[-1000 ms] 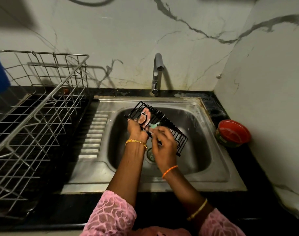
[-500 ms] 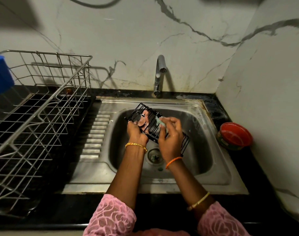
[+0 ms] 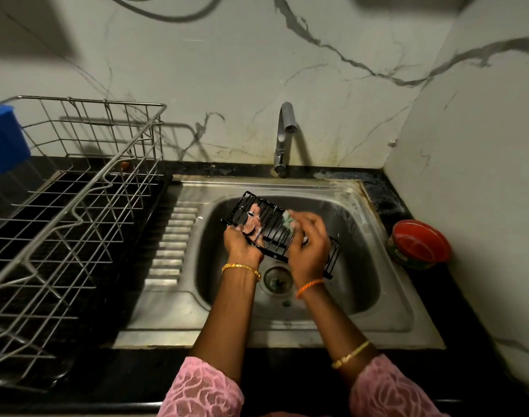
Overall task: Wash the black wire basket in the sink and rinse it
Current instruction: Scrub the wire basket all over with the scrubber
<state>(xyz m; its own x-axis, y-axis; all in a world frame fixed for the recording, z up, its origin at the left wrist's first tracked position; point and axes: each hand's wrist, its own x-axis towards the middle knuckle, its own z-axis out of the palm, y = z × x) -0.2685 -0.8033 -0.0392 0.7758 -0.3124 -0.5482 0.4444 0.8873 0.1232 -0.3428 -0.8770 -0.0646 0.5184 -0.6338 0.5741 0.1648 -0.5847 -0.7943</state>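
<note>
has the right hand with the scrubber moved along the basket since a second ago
Yes. The right hand with the green scrubber has moved up the black wire basket, away from the sink drain and toward the tap.

The right hand, pinching a pale green scrub pad, has slid from the lower middle of the black wire basket up toward its upper middle bars, just right of the frame's centre, now covering the basket's right half.
</note>
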